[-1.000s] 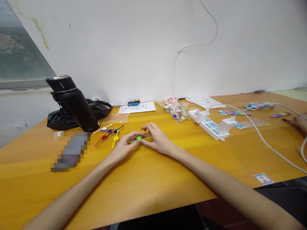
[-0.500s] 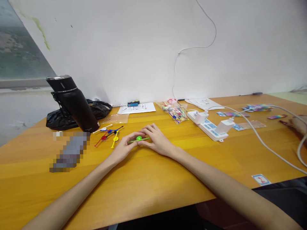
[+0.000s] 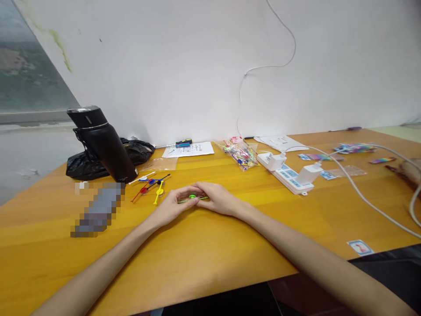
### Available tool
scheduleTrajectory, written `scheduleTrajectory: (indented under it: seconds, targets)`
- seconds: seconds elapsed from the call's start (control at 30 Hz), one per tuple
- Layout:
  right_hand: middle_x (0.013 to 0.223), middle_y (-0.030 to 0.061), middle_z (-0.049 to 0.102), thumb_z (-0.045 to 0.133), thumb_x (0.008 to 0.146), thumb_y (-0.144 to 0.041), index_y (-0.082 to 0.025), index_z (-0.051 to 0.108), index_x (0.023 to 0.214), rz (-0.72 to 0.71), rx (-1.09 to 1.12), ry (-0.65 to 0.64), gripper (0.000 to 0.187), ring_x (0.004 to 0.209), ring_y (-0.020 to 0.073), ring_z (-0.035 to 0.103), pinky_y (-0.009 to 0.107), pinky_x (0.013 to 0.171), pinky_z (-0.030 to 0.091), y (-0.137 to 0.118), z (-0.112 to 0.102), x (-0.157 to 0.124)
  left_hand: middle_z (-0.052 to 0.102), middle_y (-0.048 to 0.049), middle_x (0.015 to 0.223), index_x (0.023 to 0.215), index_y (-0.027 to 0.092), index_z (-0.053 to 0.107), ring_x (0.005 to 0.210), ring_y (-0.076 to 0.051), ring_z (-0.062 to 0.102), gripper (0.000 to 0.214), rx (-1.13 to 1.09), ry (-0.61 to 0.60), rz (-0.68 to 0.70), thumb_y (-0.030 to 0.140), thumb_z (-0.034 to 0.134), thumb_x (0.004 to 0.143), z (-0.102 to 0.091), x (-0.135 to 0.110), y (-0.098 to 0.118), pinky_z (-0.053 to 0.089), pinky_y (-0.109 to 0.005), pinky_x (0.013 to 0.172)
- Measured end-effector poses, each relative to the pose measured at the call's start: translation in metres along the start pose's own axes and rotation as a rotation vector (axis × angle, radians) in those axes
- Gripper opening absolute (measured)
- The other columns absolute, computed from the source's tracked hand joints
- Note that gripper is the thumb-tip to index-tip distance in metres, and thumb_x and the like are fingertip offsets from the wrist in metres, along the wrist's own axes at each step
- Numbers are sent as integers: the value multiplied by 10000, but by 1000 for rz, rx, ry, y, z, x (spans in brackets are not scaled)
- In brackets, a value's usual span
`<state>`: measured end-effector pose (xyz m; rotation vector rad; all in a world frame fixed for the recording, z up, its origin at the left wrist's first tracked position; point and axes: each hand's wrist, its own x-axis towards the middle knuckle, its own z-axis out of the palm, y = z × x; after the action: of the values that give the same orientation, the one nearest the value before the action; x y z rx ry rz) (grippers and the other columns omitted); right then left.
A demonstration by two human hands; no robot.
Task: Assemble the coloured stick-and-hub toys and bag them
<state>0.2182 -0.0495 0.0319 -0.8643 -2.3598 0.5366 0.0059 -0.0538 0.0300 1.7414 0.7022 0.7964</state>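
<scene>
A small green plastic stick with a round disc [image 3: 192, 198] lies low over the wooden table [image 3: 204, 254], pinched between both my hands. My left hand [image 3: 171, 204] grips its left end with closed fingers. My right hand [image 3: 215, 198] covers the right end, fingers curled over it. Just to the left lie several similar coloured sticks [image 3: 151, 185] in red, yellow, blue, white and black.
A black flask [image 3: 103, 144] leans by a black bag [image 3: 136, 149] at the back left, with a blurred patch [image 3: 98, 208] in front. A screwdriver [image 3: 182, 143], papers, a bag of coloured parts [image 3: 240, 154], a power strip [image 3: 289, 173] with cables and another person's hand [image 3: 411, 170] lie to the right.
My right hand's fingers have lowered and closed over the green stick. Both hands have sunk slightly toward the table.
</scene>
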Motion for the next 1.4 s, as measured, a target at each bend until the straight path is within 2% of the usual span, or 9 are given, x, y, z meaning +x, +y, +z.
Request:
scheduleTrajectory:
  seconds: [0.47, 0.77, 0.97, 1.1, 1.17, 1.27, 1.4]
  targets:
    - [984, 56, 707, 627, 960, -352, -189, 591, 1063, 35, 8, -9, 196, 829, 183, 636, 261, 711, 451, 4, 2, 2, 676, -92, 1363, 1336, 234, 654, 1262, -273, 624, 390, 7, -35, -1, 383, 594, 981, 0, 0, 1, 454, -415, 1113]
    - [868, 11, 657, 608, 971, -358, -194, 572, 955, 38, 57, -45, 169, 740, 149, 574, 233, 658, 399, 3, 1, 2, 717, -105, 1286, 1276, 210, 695, 1176, -290, 668, 390, -10, -24, -33, 428, 608, 965, 0, -1, -1, 507, -416, 1039]
    - [922, 35, 679, 596, 979, -357, -189, 571, 997, 47, 12, -65, 171, 775, 160, 599, 238, 673, 411, 2, 0, 2, 707, -107, 1297, 1278, 197, 679, 1184, -277, 660, 382, -29, -22, -47, 408, 611, 967, 3, -1, 0, 519, -396, 1027]
    - [1100, 84, 705, 599, 986, -381, -196, 578, 1148, 42, -37, -23, 247, 938, 198, 655, 272, 780, 454, 0, -6, 2, 675, -94, 1351, 1276, 218, 668, 1256, -270, 620, 366, -27, 38, -19, 399, 625, 960, 6, 0, 2, 476, -413, 1103]
    - [1138, 92, 706, 604, 985, -421, -204, 571, 1207, 69, -50, 30, 312, 962, 200, 665, 279, 802, 462, 0, -10, 2, 635, -98, 1407, 1293, 228, 645, 1273, -279, 612, 397, -78, 85, -20, 410, 650, 940, 5, 1, 2, 501, -428, 1086]
    - [1005, 64, 722, 568, 1003, -458, -204, 566, 1250, 146, -57, 96, 355, 849, 181, 665, 268, 748, 454, 6, -12, 3, 595, -114, 1452, 1267, 221, 641, 1240, -300, 638, 446, -139, 166, -39, 441, 711, 886, 0, 4, 0, 547, -447, 1038]
    - [872, 27, 708, 466, 1058, -389, -198, 600, 1195, 196, -25, 153, 271, 757, 154, 643, 250, 716, 430, 16, -8, 4, 631, -134, 1403, 1211, 193, 652, 1175, -310, 684, 483, -145, 266, -64, 498, 741, 846, -6, 7, -4, 539, -480, 1053]
